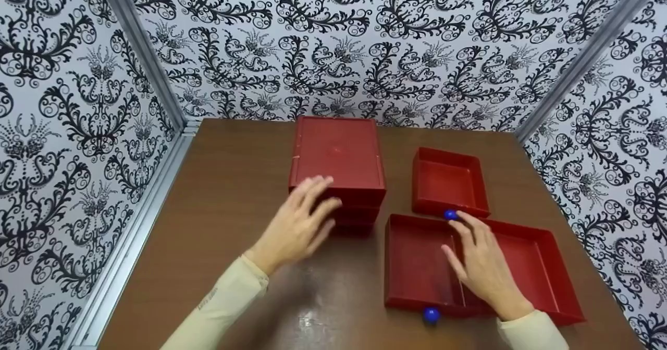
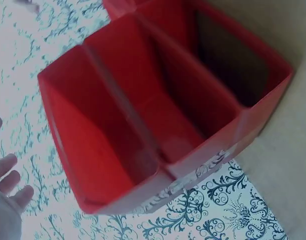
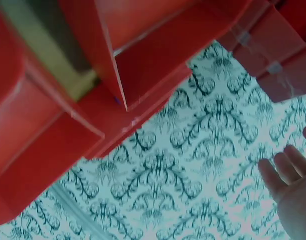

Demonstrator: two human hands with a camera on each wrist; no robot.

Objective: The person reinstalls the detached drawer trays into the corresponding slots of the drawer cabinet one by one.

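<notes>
My left hand (image 1: 294, 230) hovers at the front edge of a red drawer cabinet (image 1: 336, 154), fingers spread and holding nothing. In the left wrist view the cabinet's front shows open red compartments (image 2: 143, 110), with the fingers of that hand off to the side. Over two red trays, the left one (image 1: 419, 266) and the right one (image 1: 531, 266), hangs my right hand (image 1: 484, 266), its fingers loosely extended. Its index fingertip overlaps a blue ball (image 1: 451, 214) beside the smaller red tray (image 1: 449, 180). Another blue ball (image 1: 431, 315) lies by the left tray's front wall.
Everything stands on a brown wooden table (image 1: 234, 183). Patterned black-and-white walls (image 1: 333, 42) enclose its back and sides, with metal rails (image 1: 151, 53) at the corners. The smaller tray stands behind the two larger ones, to the right of the cabinet.
</notes>
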